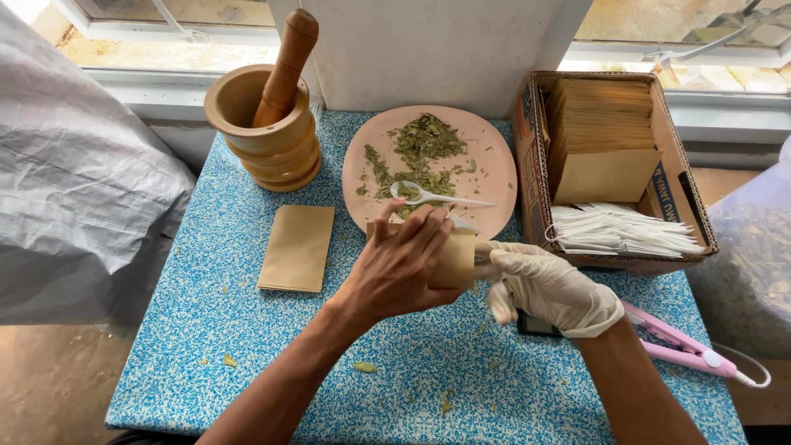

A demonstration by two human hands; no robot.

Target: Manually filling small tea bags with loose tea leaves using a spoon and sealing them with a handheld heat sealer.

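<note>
With the bare left hand (395, 268) and white-gloved right hand (548, 288) both gripping 1 small tan paper pouch (456, 259) above the blue speckled desk (247, 346), tilting it could spill dried leaf crumbs.

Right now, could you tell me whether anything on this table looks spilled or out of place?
Yes: bits of dried leaf lie scattered over the blue speckled table, away from the pink plate holding the leaf pile. Also, only the right hand is gloved; the left hand, on the brown pouch, is bare.
</note>
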